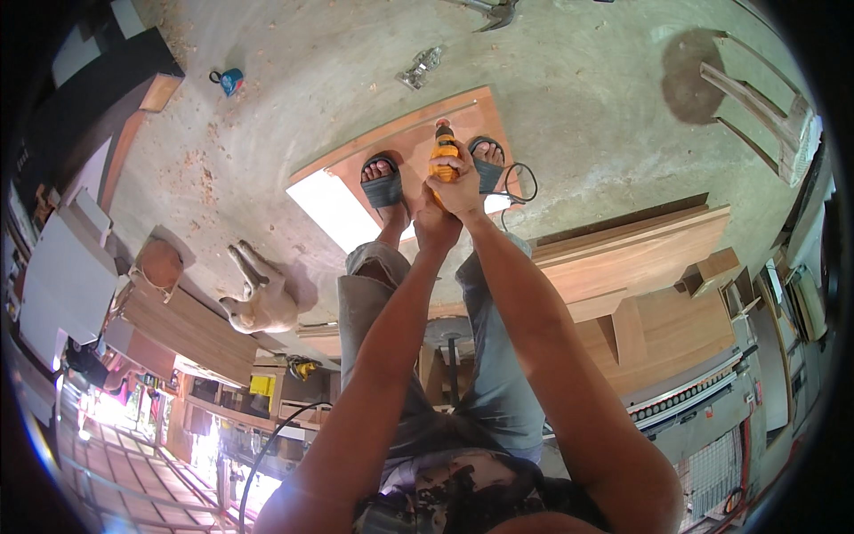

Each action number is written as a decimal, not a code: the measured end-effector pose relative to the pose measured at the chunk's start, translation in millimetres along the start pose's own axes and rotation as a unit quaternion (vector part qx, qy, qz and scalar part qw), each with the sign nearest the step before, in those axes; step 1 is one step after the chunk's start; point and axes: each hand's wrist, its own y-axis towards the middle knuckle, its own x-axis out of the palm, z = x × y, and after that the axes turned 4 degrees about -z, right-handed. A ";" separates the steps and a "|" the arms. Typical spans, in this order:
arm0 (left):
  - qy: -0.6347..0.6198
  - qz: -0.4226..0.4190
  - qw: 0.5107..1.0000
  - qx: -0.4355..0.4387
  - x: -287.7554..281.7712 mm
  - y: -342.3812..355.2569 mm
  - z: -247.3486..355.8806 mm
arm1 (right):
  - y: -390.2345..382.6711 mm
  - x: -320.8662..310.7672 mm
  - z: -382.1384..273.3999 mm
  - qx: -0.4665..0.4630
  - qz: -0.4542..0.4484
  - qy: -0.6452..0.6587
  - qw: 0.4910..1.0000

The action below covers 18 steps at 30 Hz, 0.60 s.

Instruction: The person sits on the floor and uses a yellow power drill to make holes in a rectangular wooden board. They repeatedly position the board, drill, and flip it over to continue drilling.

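Note:
Both hands hold a yellow corded drill [442, 160], its dark chuck pointing away from me. My right hand [460, 189] wraps the drill's body from the right. Lower down, my left hand [437, 224] is closed around its rear grip. The chuck end meets a wooden panel [409, 147] lying on the floor, near its far edge, at a small round reddish spot. Whether that spot is a bit or a hole, I cannot tell. My sandalled feet stand on the panel, one on each side of the drill. A white sheet-like area [334, 209] covers the panel's near left part.
A black cord [523, 182] loops beside my right foot. Beyond the panel lie a clear plastic-looking item [420, 68], a hammer [498, 13] and a blue tape measure [231, 82]. A dog [262, 303] lies at left. Stacked boards [640, 249] fill the right; a stool [783, 125] stands farther off.

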 end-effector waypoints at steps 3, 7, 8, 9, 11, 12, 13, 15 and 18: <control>0.005 -0.002 1.000 -0.004 0.5 0.2 -0.9 | 1.1 0.7 0.7 -0.006 0.004 -0.015 1.000; -0.003 0.013 1.000 0.021 -0.9 1.5 0.1 | 2.8 1.9 0.4 -0.006 0.009 -0.019 1.000; 0.001 0.015 1.000 0.019 -0.9 2.0 0.4 | 3.2 1.7 0.2 0.016 0.008 -0.018 1.000; 0.006 0.012 1.000 0.008 -0.5 2.2 0.6 | 3.5 1.1 0.0 -0.001 0.008 -0.010 1.000; -0.003 0.025 0.999 0.030 2.2 2.9 0.1 | 4.0 -1.1 0.1 0.023 0.000 0.003 1.000; -0.007 0.028 0.999 0.036 4.4 2.7 -0.9 | 4.2 -2.3 0.2 0.003 -0.003 0.003 1.000; -0.011 0.031 0.999 0.036 7.2 2.9 -2.3 | 4.3 -3.4 0.6 0.001 -0.007 0.001 1.000; -0.019 0.036 0.999 0.033 13.5 2.6 -6.4 | 4.0 -4.6 1.2 0.000 -0.009 -0.008 1.000; -0.018 0.036 0.999 0.030 18.7 3.1 -14.0 | 2.0 -2.9 0.3 0.002 -0.004 -0.021 1.000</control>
